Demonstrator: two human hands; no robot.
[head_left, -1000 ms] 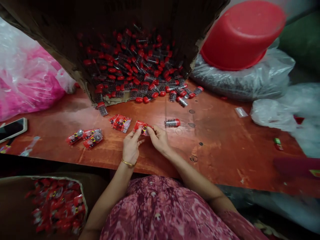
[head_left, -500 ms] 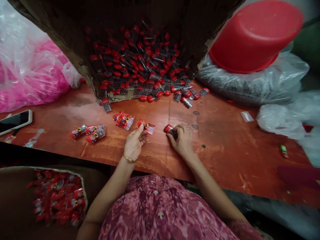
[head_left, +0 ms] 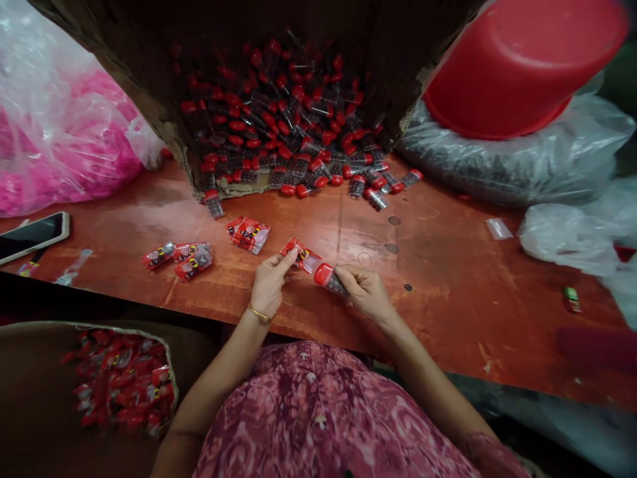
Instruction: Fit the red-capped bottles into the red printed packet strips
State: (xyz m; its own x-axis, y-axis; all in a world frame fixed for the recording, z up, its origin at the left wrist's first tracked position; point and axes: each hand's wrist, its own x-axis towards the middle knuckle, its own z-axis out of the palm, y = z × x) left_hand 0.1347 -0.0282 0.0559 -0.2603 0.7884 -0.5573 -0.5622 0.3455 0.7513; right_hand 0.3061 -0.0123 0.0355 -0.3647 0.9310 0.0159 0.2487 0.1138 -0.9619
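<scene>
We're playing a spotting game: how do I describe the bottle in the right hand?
Start at the big cardboard box, then come down to the reddish table. There the right hand holds a clear bottle with a red cap. Unlike the heaped bottles, its cap points at the red packet in the left hand.

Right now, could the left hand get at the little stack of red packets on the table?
Probably yes: the stack of red packets lies close to the left hand, with only bare table between. But that hand is pinching a single packet, which it might need to release first.
</scene>
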